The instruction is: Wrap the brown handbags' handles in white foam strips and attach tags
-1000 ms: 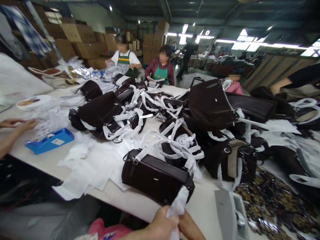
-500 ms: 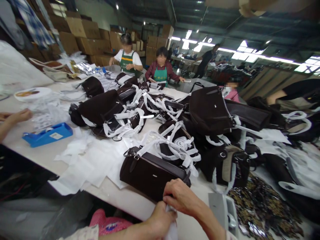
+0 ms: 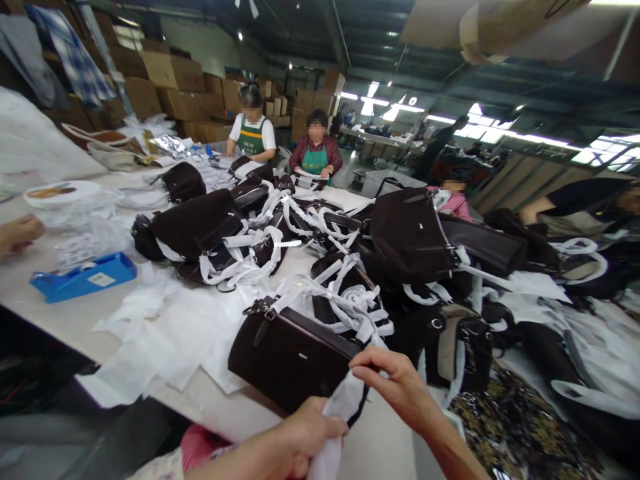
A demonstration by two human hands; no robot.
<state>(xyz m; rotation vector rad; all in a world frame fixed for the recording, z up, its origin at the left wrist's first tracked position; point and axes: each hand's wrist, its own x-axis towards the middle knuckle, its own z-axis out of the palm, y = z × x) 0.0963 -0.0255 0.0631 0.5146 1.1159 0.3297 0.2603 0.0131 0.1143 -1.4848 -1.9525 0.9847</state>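
Observation:
A dark brown handbag (image 3: pixel 295 353) lies at the table's front edge, its strap wrapped in white paper (image 3: pixel 320 300). In front of its right end, my left hand (image 3: pixel 313 433) is closed round a strip of white wrapping (image 3: pixel 345 397) that hangs down past the fingers. At the upper end of that strip my right hand (image 3: pixel 387 377) pinches with thumb and fingers, beside the bag's right corner. Loose white sheets (image 3: pixel 165 333) lie left of the bag.
More dark bags (image 3: pixel 410 233) with wrapped straps crowd the table. A blue tape dispenser (image 3: pixel 85 275) stands left, near another person's hand (image 3: pixel 20 233). Small metallic pieces (image 3: pixel 520 427) are heaped at the right. People in green aprons (image 3: pixel 315 157) are at the far side.
My right hand has moved up and right, away from my left, and more of the white strip shows between them. The camera view has shifted slightly.

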